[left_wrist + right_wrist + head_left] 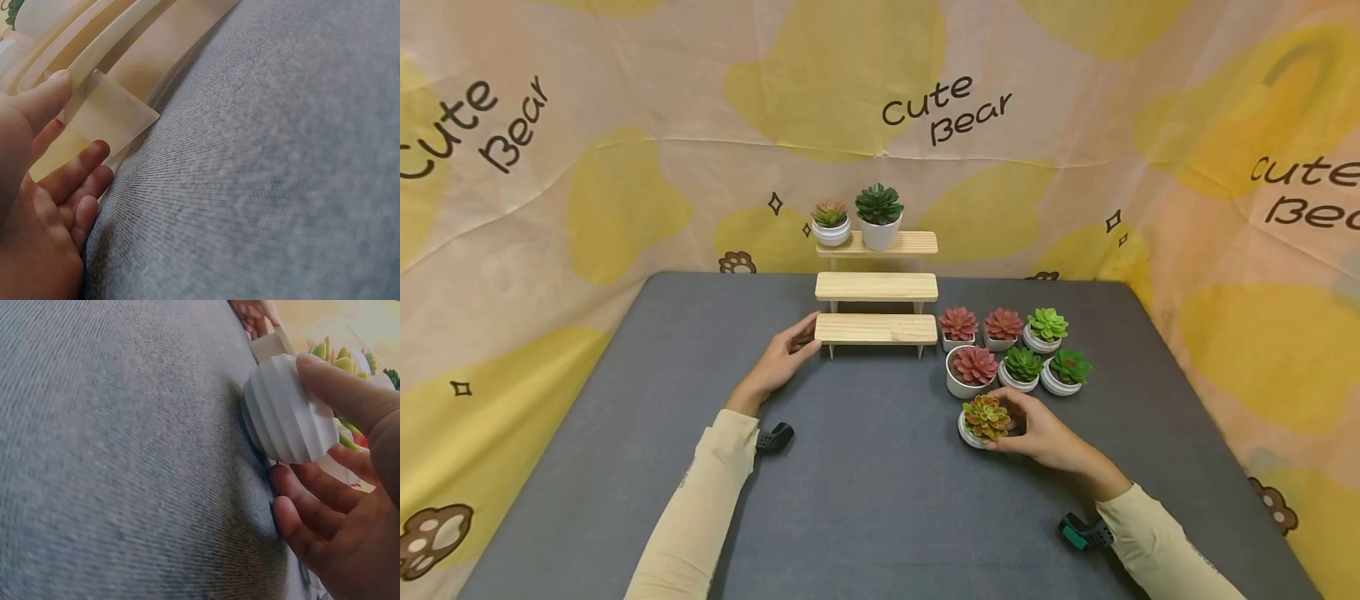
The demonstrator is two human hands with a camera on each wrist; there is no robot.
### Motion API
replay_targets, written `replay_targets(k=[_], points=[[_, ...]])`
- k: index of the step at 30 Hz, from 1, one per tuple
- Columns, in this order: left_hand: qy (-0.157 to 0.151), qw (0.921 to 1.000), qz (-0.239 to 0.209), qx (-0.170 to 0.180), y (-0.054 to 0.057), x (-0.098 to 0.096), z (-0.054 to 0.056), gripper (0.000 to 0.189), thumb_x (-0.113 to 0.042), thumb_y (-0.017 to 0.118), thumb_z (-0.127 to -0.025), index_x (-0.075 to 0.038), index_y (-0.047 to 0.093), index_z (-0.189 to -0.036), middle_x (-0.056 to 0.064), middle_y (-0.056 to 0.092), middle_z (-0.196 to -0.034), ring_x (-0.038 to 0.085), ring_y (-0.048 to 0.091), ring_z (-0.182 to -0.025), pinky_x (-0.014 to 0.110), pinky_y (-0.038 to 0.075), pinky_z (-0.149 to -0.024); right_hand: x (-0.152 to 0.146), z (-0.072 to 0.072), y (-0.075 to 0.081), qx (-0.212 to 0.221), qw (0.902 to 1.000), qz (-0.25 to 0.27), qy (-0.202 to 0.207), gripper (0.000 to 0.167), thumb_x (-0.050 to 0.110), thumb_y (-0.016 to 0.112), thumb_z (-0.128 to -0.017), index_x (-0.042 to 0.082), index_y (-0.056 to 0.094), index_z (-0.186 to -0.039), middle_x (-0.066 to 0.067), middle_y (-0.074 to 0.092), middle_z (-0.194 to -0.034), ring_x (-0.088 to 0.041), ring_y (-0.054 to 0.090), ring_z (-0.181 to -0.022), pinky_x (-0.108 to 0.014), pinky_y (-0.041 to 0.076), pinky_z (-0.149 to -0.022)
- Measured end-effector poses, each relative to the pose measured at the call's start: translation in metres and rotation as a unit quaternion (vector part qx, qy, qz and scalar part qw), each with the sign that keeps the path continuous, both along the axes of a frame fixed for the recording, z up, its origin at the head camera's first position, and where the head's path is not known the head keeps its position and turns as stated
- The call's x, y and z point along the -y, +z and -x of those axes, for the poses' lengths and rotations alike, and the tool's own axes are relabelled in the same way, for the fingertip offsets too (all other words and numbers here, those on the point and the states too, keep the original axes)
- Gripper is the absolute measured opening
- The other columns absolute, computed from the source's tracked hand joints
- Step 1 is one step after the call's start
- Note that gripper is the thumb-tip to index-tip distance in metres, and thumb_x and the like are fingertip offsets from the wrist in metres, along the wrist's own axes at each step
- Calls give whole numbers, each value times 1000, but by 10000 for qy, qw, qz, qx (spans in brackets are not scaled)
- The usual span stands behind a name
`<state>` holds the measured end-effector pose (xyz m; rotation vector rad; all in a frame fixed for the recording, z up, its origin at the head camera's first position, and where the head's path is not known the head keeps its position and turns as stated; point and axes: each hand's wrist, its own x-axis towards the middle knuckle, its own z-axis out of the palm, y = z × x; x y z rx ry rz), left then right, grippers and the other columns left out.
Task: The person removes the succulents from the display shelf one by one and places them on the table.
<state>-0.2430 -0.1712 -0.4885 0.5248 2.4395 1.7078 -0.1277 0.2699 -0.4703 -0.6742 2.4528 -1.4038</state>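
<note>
My right hand (1037,429) holds a small potted succulent with orange-green leaves (987,418), thumb and fingers around its white ribbed pot (284,409). The pot is low at the table surface, in front of the other plants. At the left end of a three-tier wooden stand (876,329), my left hand (782,358) grips the lowest step between thumb and index finger. In the left wrist view the thumb (53,94) lies against the step's edge, while the other fingers are loosely bent beside the stand's leg (115,106).
On the top tier stand a pale orange-green succulent (831,221) and a dark green one (880,217). Right of the stand are several potted plants in rows, including a red succulent (976,367) and a bright green one (1047,325). A printed cloth (820,83) hangs behind the grey table (865,500).
</note>
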Motion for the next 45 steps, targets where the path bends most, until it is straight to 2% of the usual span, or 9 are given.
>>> replay_targets(k=[13, 20, 24, 27, 30, 33, 36, 40, 45], points=[[-45, 9999, -157, 57, -3, 0, -1, 60, -17, 55, -105, -7, 31, -159, 20, 46, -156, 38, 49, -137, 52, 38, -111, -19, -5, 21, 121, 9986, -501, 138, 67, 17, 83, -85, 6, 50, -143, -17, 58, -138, -6, 59, -115, -28, 52, -93], [-70, 9999, -52, 99, -4, -1, 2, 59, -11, 52, -106, -2, 28, -159, 25, 44, -155, 42, 48, -138, 46, 40, -109, -34, -8, 51, -443, 9976, -501, 154, 66, 6, 80, -85, -1, 49, -143, -22, 57, -137, -19, 64, -112, -29, 54, -94], [-79, 9999, -22, 65, -2, -2, 1, 59, -9, 51, -106, 2, 26, -159, 28, 42, -155, 44, 46, -138, 50, 39, -110, -35, -4, 71, -799, 9956, -483, 115, 63, 5, 79, -86, 1, 51, -142, -2, 60, -136, -15, 65, -112, -25, 52, -93], [-39, 10000, -30, 35, -2, 0, 1, 59, -10, 52, -106, -1, 27, -159, 26, 43, -155, 43, 47, -138, 53, 38, -111, -31, 3, 84, -945, 9946, -414, 141, 62, 5, 78, -86, 4, 52, -142, 18, 57, -135, -11, 65, -115, -23, 51, -92], [-40, 9999, -81, 44, -3, 1, 1, 60, -14, 53, -106, -5, 28, -160, 23, 45, -156, 40, 48, -137, 55, 37, -111, -24, 12, 96, -1029, 9941, -297, 192, 60, 2, 77, -87, 6, 53, -142, 24, 56, -133, -9, 64, -115, -24, 51, -92], [-66, 9999, -151, 30, -2, 1, 1, 60, -17, 55, -106, -6, 30, -160, 22, 46, -155, 39, 49, -137, 55, 37, -110, -16, 23, 107, -1100, 9934, -239, 201, 58, 1, 75, -88, 6, 53, -142, 18, 59, -132, -5, 63, -112, -25, 52, -91], [-81, 9998, -154, 99, 12, -2, -6, 60, -14, 55, -105, -3, 30, -159, 24, 46, -154, 41, 48, -137, 54, 37, -110, -7, 37, 117, -1123, 9932, -216, 198, 55, 2, 74, -90, 4, 53, -141, 0, 62, -134, -6, 63, -114, -22, 52, -93], [-81, 9997, -113, 175, 30, -5, -14, 59, -9, 54, -105, 1, 30, -158, 28, 44, -154, 44, 48, -136, 55, 37, -109, 6, 59, 128, -896, 9954, -329, 107, 51, 8, 72, -94, 7, 53, -141, -16, 61, -136, -22, 64, -117, -23, 51, -93], [-127, 9997, -121, 168, 30, -4, -16, 59, -9, 54, -105, 0, 30, -158, 28, 44, -154, 45, 48, -136, 57, 38, -110, 20, 84, 133, -506, 9981, -330, 93, 50, 12, 67, -98, 6, 50, -144, -19, 57, -140, -35, 61, -119, -23, 53, -90]])
